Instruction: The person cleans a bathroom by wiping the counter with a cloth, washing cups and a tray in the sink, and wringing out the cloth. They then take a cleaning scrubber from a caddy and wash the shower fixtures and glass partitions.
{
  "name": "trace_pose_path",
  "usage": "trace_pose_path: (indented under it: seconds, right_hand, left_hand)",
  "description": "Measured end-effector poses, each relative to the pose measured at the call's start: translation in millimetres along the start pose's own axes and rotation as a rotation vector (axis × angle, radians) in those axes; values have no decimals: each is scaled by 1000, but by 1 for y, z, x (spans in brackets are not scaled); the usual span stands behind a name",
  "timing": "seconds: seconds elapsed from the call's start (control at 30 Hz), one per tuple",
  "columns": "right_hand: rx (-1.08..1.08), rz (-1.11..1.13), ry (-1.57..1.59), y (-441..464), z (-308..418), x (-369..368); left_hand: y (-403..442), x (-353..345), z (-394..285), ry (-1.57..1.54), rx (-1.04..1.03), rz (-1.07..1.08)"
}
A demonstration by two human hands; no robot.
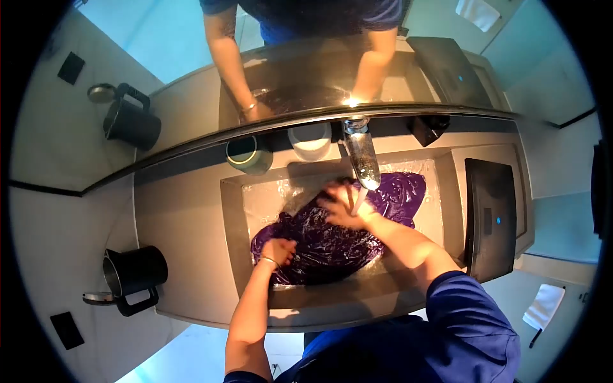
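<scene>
A wet, dark purple cloth (319, 249) lies bunched in a rectangular sink (231, 223) with water around it. My left hand (279, 251) is at the left part of the cloth, its fingers curled into the fabric; a thin bracelet circles the wrist. Farther back, my right hand (348, 205) rests on the cloth with its fingers spread, slightly blurred. Above it, a chrome faucet (364, 156) runs a stream of water onto that hand. The kind of purple garment or cloth cannot be made out.
Behind the sink stand a green cup (249, 156) and a white cup (311, 142). A black kettle (137, 271) with its lid up is at the left. A dark panel-like box (490, 220) stands right of the sink. A mirror (306, 70) rises along the back.
</scene>
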State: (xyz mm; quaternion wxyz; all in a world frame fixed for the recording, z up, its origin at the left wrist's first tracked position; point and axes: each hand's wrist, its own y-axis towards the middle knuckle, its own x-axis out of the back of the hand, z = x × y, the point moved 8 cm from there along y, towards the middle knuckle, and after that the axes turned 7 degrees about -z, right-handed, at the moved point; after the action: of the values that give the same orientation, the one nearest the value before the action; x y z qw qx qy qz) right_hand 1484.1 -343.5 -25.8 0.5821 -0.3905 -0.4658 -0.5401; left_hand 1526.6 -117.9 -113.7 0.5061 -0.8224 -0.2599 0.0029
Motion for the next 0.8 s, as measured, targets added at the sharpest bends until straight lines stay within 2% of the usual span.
trace_pose_path:
  seconds: [0.07, 0.1, 0.13, 0.2, 0.27, 0.3, 0.33, 0.4, 0.43, 0.47, 0.53, 0.57, 0.6, 0.67, 0.7, 0.73, 0.8]
  right_hand:
    - [-557, 1, 487, -23, -54, -3]
    - [-536, -107, 224, -35, -60, 4]
    - [-509, -222, -45, -48, -58, 13]
    - [-274, 10, -155, -67, -5, 4]
    - [-150, 122, 139, -84, 23, 15]
    - [-195, 72, 179, -87, 16, 18]
    - [-190, -49, 64, -87, 8, 29]
    - [-502, -333, 276, -86, -26, 42]
    - [-816, -417, 564, -94, -46, 38]
    - [-873, -442, 865, -89, -50, 47]
    - [-751, -539, 1110, -75, -37, 124]
    - [-736, -583, 1141, -77, -34, 160]
    - [-717, -629, 1174, -81, -34, 194]
    - [-600, -708, 1481, -82, -20, 248]
    - [-501, -754, 1469, -80, -11, 276]
    - [-403, -797, 1454, -78, -2, 301]
    - [-264, -857, 1474, -74, 12, 329]
  left_hand:
    - [-8, 40, -28, 576, -313, -558]
    - [-40, 43, -60, 431, -307, -606]
    - [10, 14, -28, 511, -468, -485]
    - [-9, -19, -67, 393, -559, -329]
    - [-19, -51, -92, 133, -544, -142]
    - [-20, -61, -103, 15, -648, -116]
    - [-17, -63, -108, -98, -670, -132]
    - [-20, -47, -116, -252, -632, -258]
    - [-22, -37, -114, -181, -566, -308]
    - [-19, -39, -103, -309, -340, -124]
    - [2, -42, -85, 157, -567, -86]
    - [1, -40, -84, 466, -681, -243]
    - [18, -47, -71, 568, -689, -222]
    - [-3, -39, -91, 423, -563, -332]
    - [-22, -35, -111, 375, -606, -399]
    - [-9, -44, -107, 289, -501, -334]
    - [-22, -54, -130, 465, -481, -359]
